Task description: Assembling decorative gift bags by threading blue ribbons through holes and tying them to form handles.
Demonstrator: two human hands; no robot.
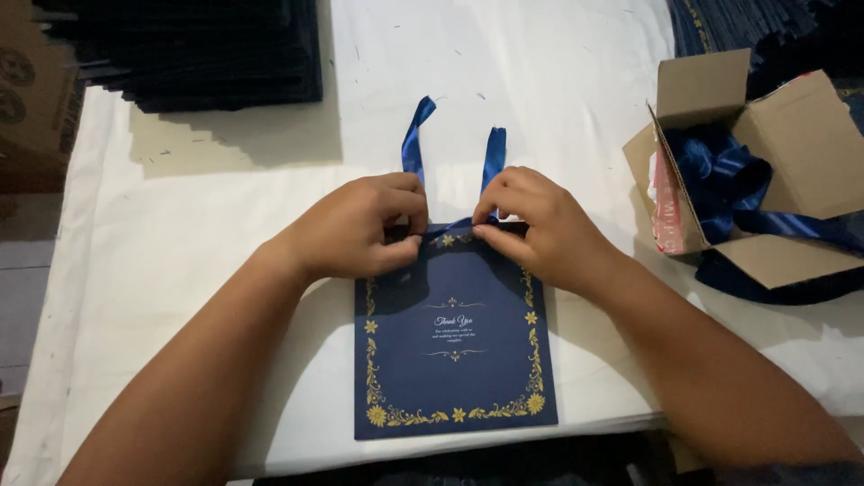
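On the white table [207, 270], near its front edge, lies a navy paper gift bag [454, 355] with gold floral border. The left hand [360, 227] and right hand [531, 225] pinch the blue satin ribbon [412, 139] at the bag's top edge, fingers closed on it; an open cardboard box [792, 153] of ribbon sits far right.

The fingers [407, 236] hide the bag's [454, 360] top edge and the ribbon's [490, 157] knot.
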